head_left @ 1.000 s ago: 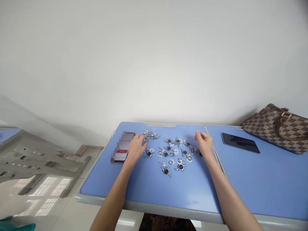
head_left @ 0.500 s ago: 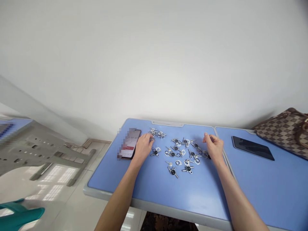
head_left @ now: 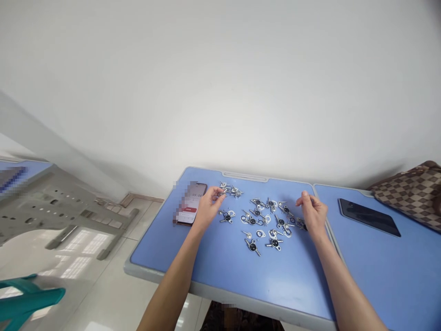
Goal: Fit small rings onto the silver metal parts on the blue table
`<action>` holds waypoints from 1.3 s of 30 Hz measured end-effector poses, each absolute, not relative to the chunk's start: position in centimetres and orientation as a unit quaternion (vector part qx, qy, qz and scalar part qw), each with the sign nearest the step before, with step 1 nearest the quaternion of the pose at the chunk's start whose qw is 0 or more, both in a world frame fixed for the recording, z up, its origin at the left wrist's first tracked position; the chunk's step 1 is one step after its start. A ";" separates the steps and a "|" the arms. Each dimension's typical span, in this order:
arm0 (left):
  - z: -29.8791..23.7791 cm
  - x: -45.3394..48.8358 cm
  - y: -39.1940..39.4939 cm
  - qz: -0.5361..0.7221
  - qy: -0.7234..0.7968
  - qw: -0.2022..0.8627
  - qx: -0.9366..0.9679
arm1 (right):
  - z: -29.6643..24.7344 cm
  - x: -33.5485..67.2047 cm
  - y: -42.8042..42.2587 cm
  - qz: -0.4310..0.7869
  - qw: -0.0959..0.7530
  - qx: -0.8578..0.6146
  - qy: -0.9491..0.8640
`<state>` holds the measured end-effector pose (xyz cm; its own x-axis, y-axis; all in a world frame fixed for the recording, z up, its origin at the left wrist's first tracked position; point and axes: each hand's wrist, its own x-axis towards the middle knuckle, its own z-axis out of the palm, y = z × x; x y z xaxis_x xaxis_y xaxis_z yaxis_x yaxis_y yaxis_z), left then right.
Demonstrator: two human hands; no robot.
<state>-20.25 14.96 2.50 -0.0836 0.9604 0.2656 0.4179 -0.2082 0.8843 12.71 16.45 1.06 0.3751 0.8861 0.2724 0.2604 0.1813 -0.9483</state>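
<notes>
Several small metal parts with black rubber rings [head_left: 263, 220] lie scattered across a blue table [head_left: 220, 257]. My left hand [head_left: 206, 207] rests at the left of the scatter, its fingers pinched on a small silver part beside a little pile of metal pieces [head_left: 231, 190]. My right hand [head_left: 313, 212] hovers at the right edge of the scatter with fingers curled together; what they hold, if anything, is too small to name. A phone with a lit screen [head_left: 191, 203] lies just left of my left hand.
A dark phone [head_left: 368, 217] lies on a second blue table [head_left: 396, 271] at the right, next to a brown checkered handbag [head_left: 411, 188]. A grey folded frame [head_left: 58, 207] and a teal object [head_left: 24, 301] are on the floor to the left. A white wall stands behind.
The view has shifted, so everything sits further right and lower. My left hand has lifted its fingertips with a small part toward the pile; my right hand has kept its place by the parts.
</notes>
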 end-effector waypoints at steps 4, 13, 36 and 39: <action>3.6 -19.0 12.6 0.466 0.511 0.320 0.647 | 1.6 12.3 16.4 0.384 0.637 -0.503 -0.441; 1.8 -18.7 4.5 0.319 0.495 0.417 0.693 | 3.5 10.4 14.8 0.597 0.543 -0.415 -0.420; 0.8 -17.7 4.0 0.271 0.456 0.264 0.805 | 2.3 3.5 9.3 0.504 0.413 -0.389 -0.651; 0.8 -17.8 4.1 0.266 0.468 0.286 0.793 | 2.5 3.1 9.4 0.442 0.405 -0.392 -0.698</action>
